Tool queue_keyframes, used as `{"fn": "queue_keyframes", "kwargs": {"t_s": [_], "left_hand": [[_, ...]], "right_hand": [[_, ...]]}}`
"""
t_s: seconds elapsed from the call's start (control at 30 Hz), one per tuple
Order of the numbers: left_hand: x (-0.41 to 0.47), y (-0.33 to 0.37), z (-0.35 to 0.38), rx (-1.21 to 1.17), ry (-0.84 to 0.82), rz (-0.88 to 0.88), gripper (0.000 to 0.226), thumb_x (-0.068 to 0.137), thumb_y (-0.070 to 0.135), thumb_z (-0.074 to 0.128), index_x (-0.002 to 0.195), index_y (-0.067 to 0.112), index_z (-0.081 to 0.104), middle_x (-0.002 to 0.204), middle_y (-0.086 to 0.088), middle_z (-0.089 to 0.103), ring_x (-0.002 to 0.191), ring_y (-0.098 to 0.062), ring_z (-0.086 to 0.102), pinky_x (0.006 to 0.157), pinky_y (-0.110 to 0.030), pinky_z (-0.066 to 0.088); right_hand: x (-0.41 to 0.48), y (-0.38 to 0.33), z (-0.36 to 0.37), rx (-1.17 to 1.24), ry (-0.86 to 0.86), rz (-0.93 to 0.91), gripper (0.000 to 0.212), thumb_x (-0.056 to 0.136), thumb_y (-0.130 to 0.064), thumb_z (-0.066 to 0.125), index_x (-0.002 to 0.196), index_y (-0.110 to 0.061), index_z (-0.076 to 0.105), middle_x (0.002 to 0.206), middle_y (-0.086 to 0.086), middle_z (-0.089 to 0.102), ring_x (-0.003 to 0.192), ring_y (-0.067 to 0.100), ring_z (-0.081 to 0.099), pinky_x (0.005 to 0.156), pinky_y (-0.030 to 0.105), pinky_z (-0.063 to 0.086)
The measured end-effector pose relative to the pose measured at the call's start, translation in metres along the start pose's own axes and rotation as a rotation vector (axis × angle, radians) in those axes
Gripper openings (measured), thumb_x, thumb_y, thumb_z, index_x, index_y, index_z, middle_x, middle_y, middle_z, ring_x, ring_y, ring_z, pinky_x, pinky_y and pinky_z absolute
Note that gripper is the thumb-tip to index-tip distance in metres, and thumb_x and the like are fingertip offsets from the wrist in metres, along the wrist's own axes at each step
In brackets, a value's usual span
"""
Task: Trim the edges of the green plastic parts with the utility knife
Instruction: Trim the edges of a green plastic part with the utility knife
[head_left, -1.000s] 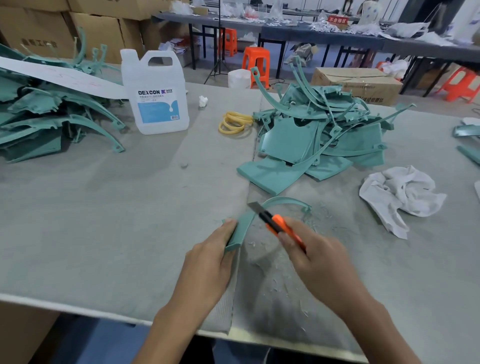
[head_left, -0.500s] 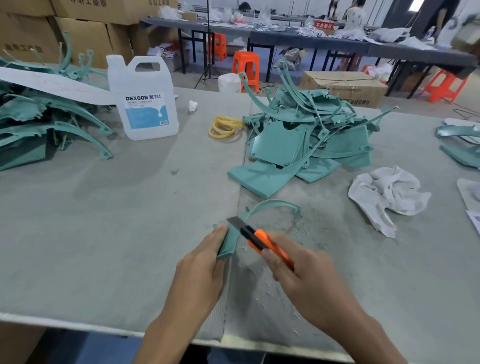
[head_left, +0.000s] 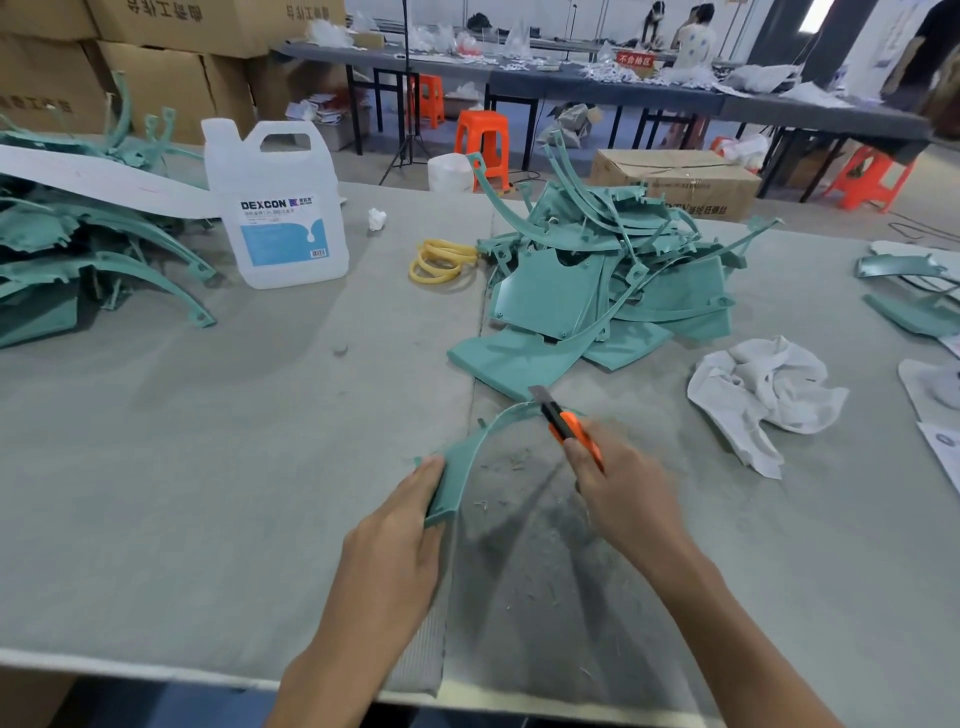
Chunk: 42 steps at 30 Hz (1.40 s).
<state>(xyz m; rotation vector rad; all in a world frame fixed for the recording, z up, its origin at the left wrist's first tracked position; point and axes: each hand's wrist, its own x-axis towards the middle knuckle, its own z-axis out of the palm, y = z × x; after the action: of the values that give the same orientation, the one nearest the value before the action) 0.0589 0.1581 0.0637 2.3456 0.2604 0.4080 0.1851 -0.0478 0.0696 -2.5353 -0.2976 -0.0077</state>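
Left grip (head_left: 395, 545) is grasping the curved green part (head_left: 467, 457); right grip (head_left: 623, 493), grasping the utility knife (head_left: 566, 423), is trimming the arc just beyond; next probably calls for rotating it.

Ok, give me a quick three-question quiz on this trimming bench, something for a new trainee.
1. True or false: the left hand grips the near end of the curved green part.
2. Pick one: the right hand holds the utility knife with its blade pointing A) away from the person, B) back toward the person, C) straight up.
3. Short answer: what lies between the DEXCON jug and the pile of green parts?

Key: 1 true. 2 A. 3 the yellow bands.
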Motion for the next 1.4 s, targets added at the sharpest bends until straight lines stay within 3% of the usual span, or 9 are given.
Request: {"fn": "queue_keyframes", "kwargs": {"t_s": [0.17, 0.3, 0.43, 0.63, 0.8, 0.97, 1.2, 1.3, 1.4], "left_hand": [[0.003, -0.004, 0.0, 0.007, 0.012, -0.029, 0.05, 0.101, 0.018, 0.054, 0.149, 0.032, 0.047, 0.122, -0.006, 0.072, 0.103, -0.026, 0.067, 0.087, -0.031, 0.047], [0.006, -0.008, -0.004, -0.061, 0.007, -0.054, 0.042, 0.104, 0.038, 0.046, 0.146, 0.044, 0.048, 0.092, 0.007, 0.076, 0.078, -0.009, 0.067, 0.066, -0.017, 0.045], [0.008, -0.009, -0.008, -0.183, 0.015, -0.073, 0.042, 0.101, 0.045, 0.046, 0.141, 0.039, 0.055, 0.05, 0.022, 0.054, 0.047, -0.004, 0.048, 0.048, -0.014, 0.038], [0.013, -0.012, -0.012, -0.215, 0.053, -0.072, 0.036, 0.102, 0.043, 0.045, 0.13, 0.033, 0.066, 0.047, 0.021, 0.047, 0.047, -0.002, 0.045, 0.047, -0.011, 0.036], [0.015, -0.014, -0.011, -0.2, 0.056, -0.058, 0.024, 0.102, 0.041, 0.048, 0.113, 0.039, 0.069, 0.052, 0.021, 0.051, 0.05, -0.002, 0.049, 0.047, -0.01, 0.037], [0.014, -0.009, -0.013, -0.209, 0.066, -0.034, 0.019, 0.098, 0.058, 0.043, 0.101, 0.071, 0.057, 0.065, 0.024, 0.062, 0.061, 0.003, 0.057, 0.056, -0.009, 0.042], [-0.003, -0.02, -0.018, -0.13, 0.053, -0.114, 0.049, 0.094, 0.055, 0.042, 0.141, 0.045, 0.053, 0.071, 0.011, 0.07, 0.062, -0.002, 0.06, 0.053, -0.016, 0.043], [-0.007, -0.022, -0.02, -0.075, 0.089, -0.128, 0.047, 0.1, 0.036, 0.052, 0.146, 0.043, 0.047, 0.111, 0.0, 0.075, 0.093, -0.01, 0.068, 0.074, -0.021, 0.053], [-0.012, -0.018, -0.015, -0.017, 0.096, -0.091, 0.054, 0.1, 0.021, 0.057, 0.15, 0.037, 0.044, 0.144, 0.019, 0.053, 0.128, -0.007, 0.055, 0.108, -0.03, 0.045]], "right_hand": [[-0.051, -0.041, 0.002, 0.163, -0.073, -0.229, 0.028, 0.102, -0.057, 0.038, 0.124, -0.044, 0.052, 0.067, -0.005, 0.065, 0.053, 0.011, 0.06, 0.051, 0.034, 0.05], [-0.062, -0.05, 0.012, 0.213, -0.064, -0.31, 0.037, 0.099, -0.067, 0.03, 0.128, -0.05, 0.045, 0.072, -0.007, 0.066, 0.056, 0.01, 0.061, 0.052, 0.031, 0.047], [-0.017, -0.03, 0.029, 0.204, 0.085, -0.113, 0.032, 0.103, -0.057, 0.038, 0.13, -0.044, 0.049, 0.071, -0.001, 0.067, 0.06, 0.024, 0.063, 0.058, 0.043, 0.051], [0.036, -0.003, 0.004, 0.179, 0.153, 0.156, 0.032, 0.106, -0.044, 0.041, 0.133, -0.033, 0.055, 0.093, 0.007, 0.071, 0.086, 0.035, 0.067, 0.08, 0.049, 0.055], [-0.01, -0.051, 0.001, 0.316, 0.003, -0.067, 0.015, 0.103, -0.054, 0.043, 0.117, -0.052, 0.048, 0.073, 0.001, 0.068, 0.06, 0.021, 0.067, 0.059, 0.052, 0.057], [-0.037, -0.079, 0.003, 0.283, -0.192, -0.285, 0.02, 0.103, -0.053, 0.045, 0.123, -0.049, 0.049, 0.077, 0.0, 0.069, 0.062, 0.016, 0.065, 0.063, 0.048, 0.057], [0.045, -0.008, -0.03, -0.217, -0.148, 0.151, 0.03, 0.107, -0.041, 0.039, 0.117, -0.023, 0.062, 0.097, 0.006, 0.07, 0.088, 0.029, 0.068, 0.08, 0.039, 0.056], [0.05, 0.018, -0.033, -0.223, -0.093, 0.227, 0.028, 0.106, -0.039, 0.04, 0.112, -0.019, 0.059, 0.095, 0.008, 0.07, 0.086, 0.031, 0.068, 0.083, 0.043, 0.057], [0.035, 0.011, -0.028, -0.011, -0.023, 0.166, 0.023, 0.104, -0.044, 0.044, 0.119, -0.033, 0.057, 0.085, 0.0, 0.071, 0.076, 0.024, 0.069, 0.076, 0.046, 0.059]]}}
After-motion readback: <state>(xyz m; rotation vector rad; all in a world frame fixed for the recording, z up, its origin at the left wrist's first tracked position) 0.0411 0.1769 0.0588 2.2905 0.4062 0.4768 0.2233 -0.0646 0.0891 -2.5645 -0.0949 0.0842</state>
